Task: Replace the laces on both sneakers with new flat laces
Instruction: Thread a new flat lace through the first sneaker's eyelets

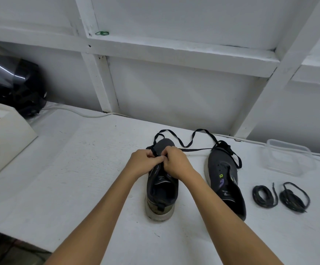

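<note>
White table [79, 169] bears 2 sneakers [162, 190], 2 coiled laces [263, 196]; 2 hands [145, 162] pinch 1 flat lace [185, 145].

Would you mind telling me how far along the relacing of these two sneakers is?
Done: two coiled round laces lie off the shoes at the right. In hand: the left hand and right hand pinch a flat lace at the left sneaker. Left: the right sneaker has a flat lace only at its toe end.

arms: your two forearms are bare, no sleeves showing | left grip [145, 161]: no ring, no glove | right grip [176, 162]: no ring, no watch
</note>
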Tool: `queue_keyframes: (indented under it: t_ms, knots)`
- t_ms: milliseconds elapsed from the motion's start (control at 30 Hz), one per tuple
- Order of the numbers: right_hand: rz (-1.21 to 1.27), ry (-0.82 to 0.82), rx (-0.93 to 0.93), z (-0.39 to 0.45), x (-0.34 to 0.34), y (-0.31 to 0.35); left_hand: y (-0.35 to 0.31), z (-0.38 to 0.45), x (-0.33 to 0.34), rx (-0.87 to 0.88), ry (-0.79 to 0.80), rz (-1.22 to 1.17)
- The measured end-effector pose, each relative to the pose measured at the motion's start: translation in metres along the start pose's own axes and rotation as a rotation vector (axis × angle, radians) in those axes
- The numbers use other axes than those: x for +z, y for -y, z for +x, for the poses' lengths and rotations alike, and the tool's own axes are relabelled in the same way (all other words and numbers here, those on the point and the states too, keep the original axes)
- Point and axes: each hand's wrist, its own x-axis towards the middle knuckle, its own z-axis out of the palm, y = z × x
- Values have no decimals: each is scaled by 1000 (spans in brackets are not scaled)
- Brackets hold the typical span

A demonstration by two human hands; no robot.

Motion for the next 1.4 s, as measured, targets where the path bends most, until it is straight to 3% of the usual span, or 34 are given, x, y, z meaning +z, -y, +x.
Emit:
queue_keyframes:
  t_ms: [167, 333, 533, 633, 700, 767, 967, 1167, 1400]
  knots:
    - [22, 21, 16, 0, -2, 1, -5, 3, -6, 14, 48, 112]
    - [92, 5, 65, 0, -2, -1, -1, 6, -8, -14, 79, 73]
    - [673, -167, 322, -10, -7, -18, 2, 3, -4, -64, -17, -66]
    - [718, -178, 300, -16, -9, -18, -5, 1, -1, 196, -118, 96]
    - [775, -150, 281, -17, -11, -16, -12, 3, 2, 395, -79, 250]
    - [816, -151, 270, -17, -15, -14, -16, 5, 6, 455, -17, 304]
    - [1080, -151, 428, -15, -28, -19, -7, 8, 13, 301, -137, 52]
    - [1150, -298, 424, -17, -19, -29, -4, 11, 15, 322, -48, 163]
    - [1175, -379, 417, -19, -7, -28, -3, 12, 17, 299, -51, 124]
